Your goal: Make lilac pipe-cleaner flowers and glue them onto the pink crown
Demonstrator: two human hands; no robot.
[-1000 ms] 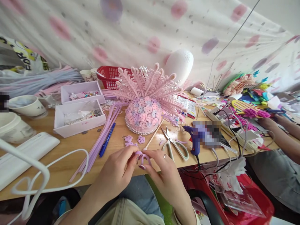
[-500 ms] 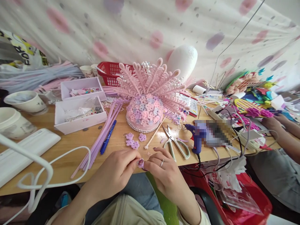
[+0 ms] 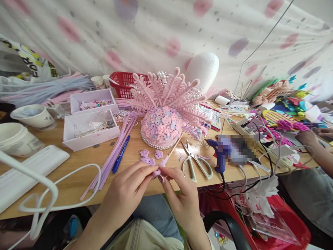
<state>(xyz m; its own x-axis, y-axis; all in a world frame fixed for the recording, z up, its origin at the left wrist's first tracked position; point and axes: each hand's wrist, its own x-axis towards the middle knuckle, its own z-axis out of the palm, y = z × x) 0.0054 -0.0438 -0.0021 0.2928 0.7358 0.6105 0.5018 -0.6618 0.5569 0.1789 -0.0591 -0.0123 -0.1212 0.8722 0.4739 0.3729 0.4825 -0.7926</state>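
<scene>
My left hand [image 3: 127,191] and my right hand [image 3: 182,194] meet at the table's near edge, both pinching a small purple pipe-cleaner piece [image 3: 156,172] between the fingertips. Just beyond them lie three small purple pipe-cleaner flowers [image 3: 148,157] and a thin wooden stick [image 3: 171,149]. Behind those stands a pink pipe-cleaner headdress [image 3: 163,107] with curled fronds, a flower-covered dome and a pearl rim.
Scissors [image 3: 195,161] and a blue glue gun [image 3: 221,154] lie to the right, a blue pen [image 3: 121,154] and purple pipe cleaners [image 3: 114,152] to the left. White bead boxes [image 3: 91,130], bowls, a red basket [image 3: 122,81] and white cables crowd the wooden table [image 3: 78,173]. Another person's arm [image 3: 314,147] rests at far right.
The purple piece was a loose loop between my hands; my fingers have closed it into a small tight shape and lifted it slightly toward the table. My right hand has turned.
</scene>
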